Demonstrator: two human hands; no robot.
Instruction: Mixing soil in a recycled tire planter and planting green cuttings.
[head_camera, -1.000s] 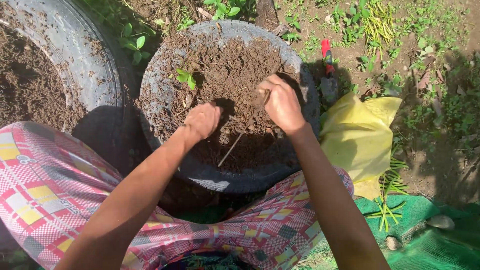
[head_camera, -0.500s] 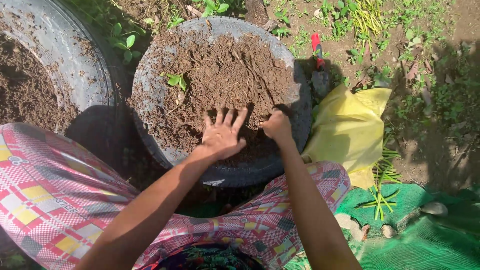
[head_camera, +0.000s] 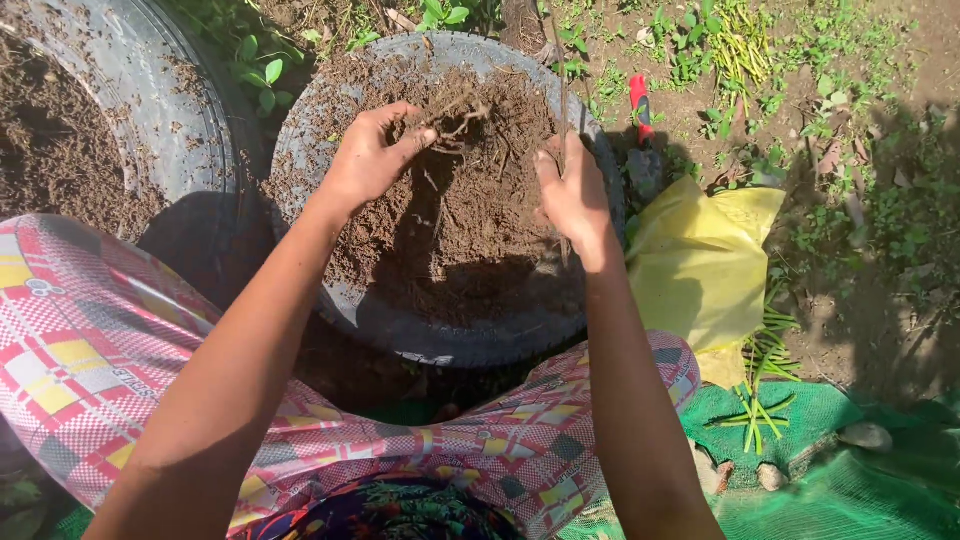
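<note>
Two hands worked soil (head_camera: 470, 230) in tyre planter (head_camera: 300, 150). Left hand (head_camera: 372, 152), at 11 o'clock, pinched roots (head_camera: 455, 118), lifting them clear. Right hand (head_camera: 570, 190), at 3 o'clock, gripped thin stem (head_camera: 563, 80), keeping it upright.

There is just one package here: a yellow plastic bag (head_camera: 700, 265). It lies on the ground at about three o'clock from the round tyre pot (head_camera: 300, 150) full of soil, touching its right side. The bag is soft and crumpled, with a folded top edge and a few creases. It is plain bright yellow all over, with the sun shining on it. Its lower end reaches down to the green net (head_camera: 860, 480) at about five o'clock. I can see no labels, no signs and no screens anywhere.
</note>
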